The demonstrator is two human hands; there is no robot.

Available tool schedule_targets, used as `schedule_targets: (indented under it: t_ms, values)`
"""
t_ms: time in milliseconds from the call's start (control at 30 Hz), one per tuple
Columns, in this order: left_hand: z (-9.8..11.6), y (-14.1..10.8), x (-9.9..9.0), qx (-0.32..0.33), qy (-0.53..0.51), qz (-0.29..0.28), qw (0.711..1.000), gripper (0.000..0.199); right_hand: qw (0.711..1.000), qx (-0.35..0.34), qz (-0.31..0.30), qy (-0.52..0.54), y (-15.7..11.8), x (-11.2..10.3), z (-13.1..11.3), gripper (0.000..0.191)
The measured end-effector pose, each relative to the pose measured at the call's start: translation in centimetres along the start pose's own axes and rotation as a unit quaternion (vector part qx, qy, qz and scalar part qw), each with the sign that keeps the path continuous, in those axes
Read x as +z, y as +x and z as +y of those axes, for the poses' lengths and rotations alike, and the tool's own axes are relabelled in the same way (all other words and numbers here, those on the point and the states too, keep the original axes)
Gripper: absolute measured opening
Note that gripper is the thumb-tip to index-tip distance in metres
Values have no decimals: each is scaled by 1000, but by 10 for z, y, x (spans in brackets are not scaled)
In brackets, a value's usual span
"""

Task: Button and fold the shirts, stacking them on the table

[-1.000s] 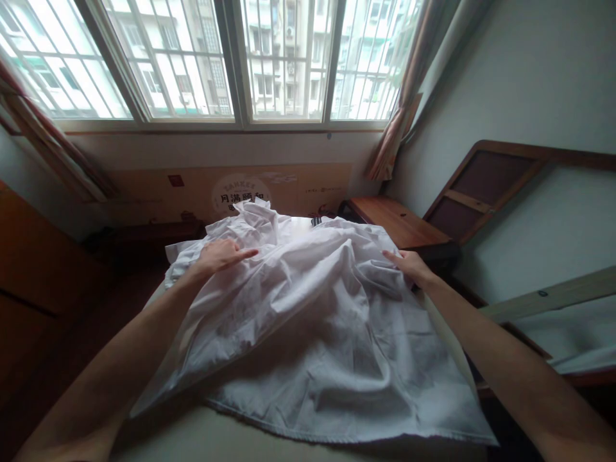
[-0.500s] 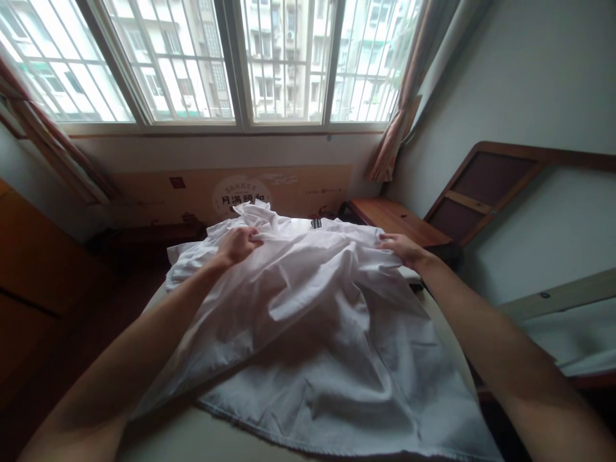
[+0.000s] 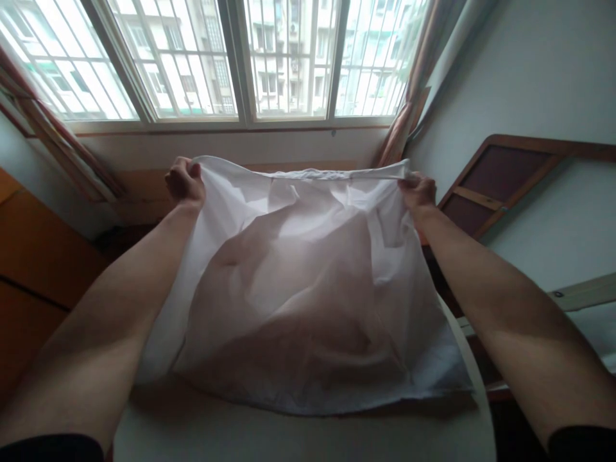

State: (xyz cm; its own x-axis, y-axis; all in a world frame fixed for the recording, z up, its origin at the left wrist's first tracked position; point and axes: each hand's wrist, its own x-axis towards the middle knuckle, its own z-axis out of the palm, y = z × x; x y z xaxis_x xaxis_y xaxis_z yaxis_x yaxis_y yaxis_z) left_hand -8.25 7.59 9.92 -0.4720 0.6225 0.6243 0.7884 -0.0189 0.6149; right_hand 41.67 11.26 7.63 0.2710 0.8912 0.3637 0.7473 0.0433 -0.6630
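Observation:
A thin white garment point(image 3: 308, 282) is stretched between my two hands, its top edge raised and pulled nearly straight. The middle of that edge looks gathered, and light from the window shines through the cloth. My left hand point(image 3: 185, 181) is closed around the upper left corner. At the upper right corner, my right hand point(image 3: 418, 191) pinches the fabric. The curved lower hem hangs close over a pale rounded board or tabletop point(image 3: 308, 443); I cannot tell whether it touches. Whether the garment is a shirt or a skirt is not clear.
A barred window point(image 3: 283, 64) runs across the far wall, with curtains point(image 3: 402, 122) at its sides. An orange-brown wooden cabinet point(image 3: 38, 269) stands left. On the right are a wooden frame with dark panels point(image 3: 510, 170) and a pale rail point(image 3: 584, 292).
Both hands have risen and moved apart, lifting the garment's upper part off the surface and spreading it taut. The bunched cloth at the far left no longer shows.

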Motion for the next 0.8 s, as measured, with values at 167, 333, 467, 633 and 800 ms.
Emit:
schedule_targets:
  t_ms: [167,333,467,633,800]
  values:
    - [-17,-29,2,105,243,-129,956,51,977,25,-36,-209,-22,42,5,66]
    - [-69,-84,-30,37,310,-301,901,69,970,-129,-115,-170,-110,50,54,51]
    - [-111,-137,-79,20,300,-354,886,80,960,-211,-100,-153,-214,20,80,52]
    - [-120,-226,-140,240,191,-287,907,69,834,-477,-265,-85,-329,-13,60,69]
    - [-118,-292,-161,402,53,-378,832,56,833,-478,-273,-51,-366,1,41,28]
